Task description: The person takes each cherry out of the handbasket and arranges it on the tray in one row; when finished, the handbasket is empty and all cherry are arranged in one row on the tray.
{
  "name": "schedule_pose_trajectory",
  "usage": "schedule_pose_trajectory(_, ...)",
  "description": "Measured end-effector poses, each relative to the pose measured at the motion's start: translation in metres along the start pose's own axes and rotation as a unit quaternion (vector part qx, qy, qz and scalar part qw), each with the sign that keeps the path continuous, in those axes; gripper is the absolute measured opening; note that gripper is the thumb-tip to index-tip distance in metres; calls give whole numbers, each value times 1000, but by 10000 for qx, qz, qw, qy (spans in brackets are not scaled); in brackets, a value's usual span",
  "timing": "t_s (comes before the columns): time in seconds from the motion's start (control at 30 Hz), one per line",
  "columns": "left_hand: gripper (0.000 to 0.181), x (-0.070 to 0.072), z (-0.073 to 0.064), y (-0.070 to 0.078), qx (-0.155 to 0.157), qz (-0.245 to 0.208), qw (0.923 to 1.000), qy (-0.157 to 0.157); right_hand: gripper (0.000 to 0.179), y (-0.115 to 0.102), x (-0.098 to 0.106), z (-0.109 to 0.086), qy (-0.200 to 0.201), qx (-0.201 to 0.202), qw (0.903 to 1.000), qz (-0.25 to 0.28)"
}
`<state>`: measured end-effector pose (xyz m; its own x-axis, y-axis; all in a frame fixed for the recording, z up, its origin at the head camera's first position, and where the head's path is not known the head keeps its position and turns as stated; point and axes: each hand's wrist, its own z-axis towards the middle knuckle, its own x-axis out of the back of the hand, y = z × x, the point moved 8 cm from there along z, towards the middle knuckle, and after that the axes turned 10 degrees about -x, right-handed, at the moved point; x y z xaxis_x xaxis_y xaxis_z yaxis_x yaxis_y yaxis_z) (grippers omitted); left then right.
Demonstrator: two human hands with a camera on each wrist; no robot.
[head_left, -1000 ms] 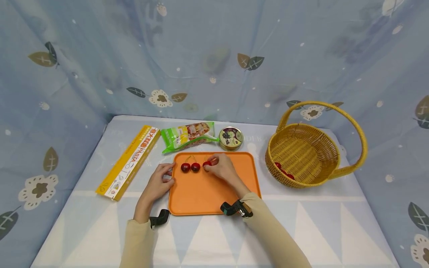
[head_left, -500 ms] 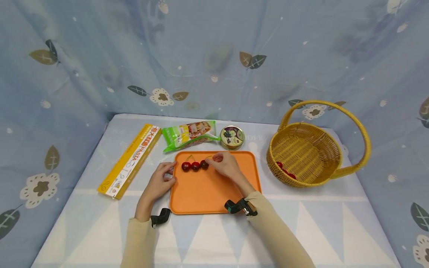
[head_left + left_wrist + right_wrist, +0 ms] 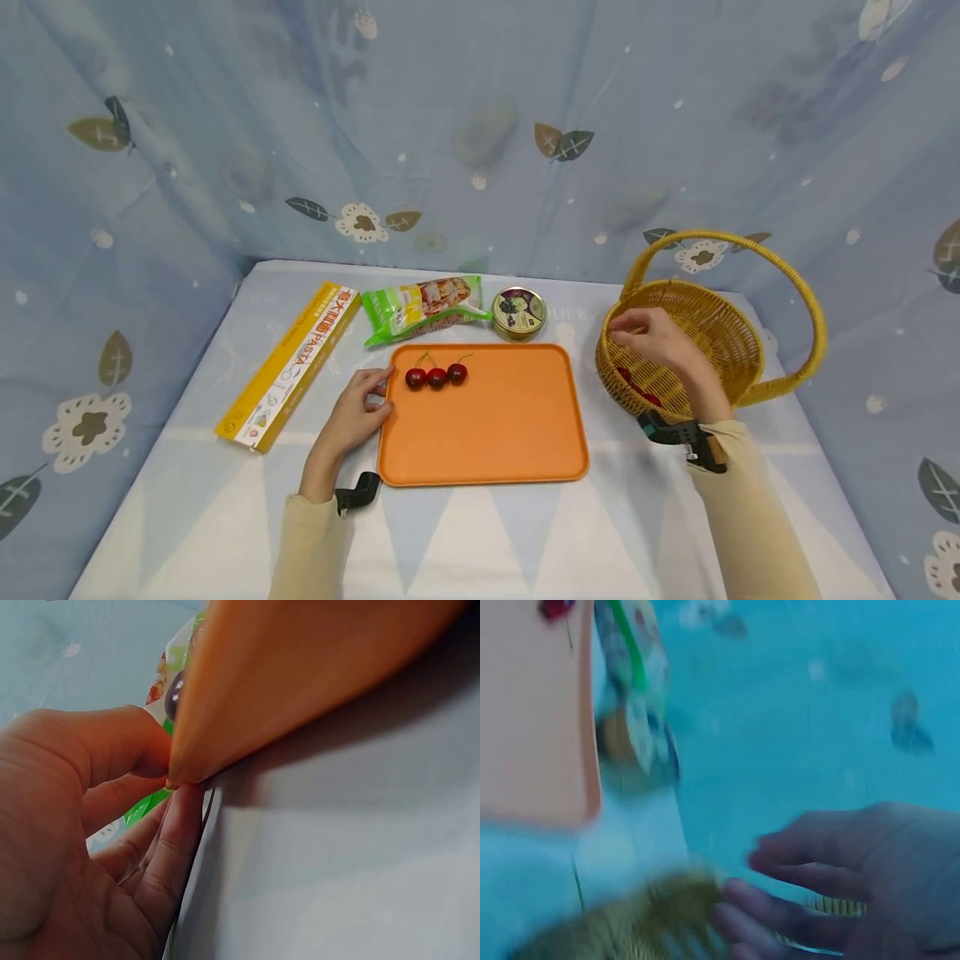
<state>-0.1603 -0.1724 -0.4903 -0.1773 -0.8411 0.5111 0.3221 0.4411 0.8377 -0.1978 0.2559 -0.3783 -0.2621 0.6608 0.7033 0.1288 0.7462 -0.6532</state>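
Note:
Flat on the table lies an orange tray (image 3: 483, 429) bearing a row of 3 dark red cherries (image 3: 437, 379) with stems, near its far left corner. My left hand (image 3: 354, 415) pinches the tray's left edge; in the left wrist view its thumb and fingers (image 3: 171, 851) close on either side of the rim. Over the left side of a yellow wicker basket (image 3: 731, 337) is my right hand (image 3: 663, 342), holding nothing, its fingers loosely bent and apart in the right wrist view. Below it, several red cherries (image 3: 652, 400) show inside the basket, partly hidden by the near wall.
A yellow and white pasta box (image 3: 288, 367) lies slanted at the left. Behind the tray are a green food packet (image 3: 423, 307) and a round tin (image 3: 518, 313). The basket's tall handle (image 3: 806, 296) arches over its right side. A blue patterned curtain (image 3: 450, 125) encloses the table.
My right hand has let go of the third cherry beside the other two and moved right, from the tray to over the basket. The left hand has stayed at the tray's edge.

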Motion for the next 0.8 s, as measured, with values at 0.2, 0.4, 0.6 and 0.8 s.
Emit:
schedule_pose_trajectory(0.2,57,0,-2,-2,61,-112,9999,23,34,46,-14,4,-1623,-471,9841,-553)
schedule_pose_trajectory(0.4,56,0,1,0,-42,41,10000,-13,31,64,-27,4,-1818,-755,9797,-385)
schedule_pose_trajectory(0.6,56,1,-1,2,-72,179,9998,4,27,60,-17,-2,-1351,-615,9881,-412)
schedule_pose_trajectory(0.8,56,0,-1,1,-29,107,9999,-5,27,54,16,-10,-472,-543,9956,-594)
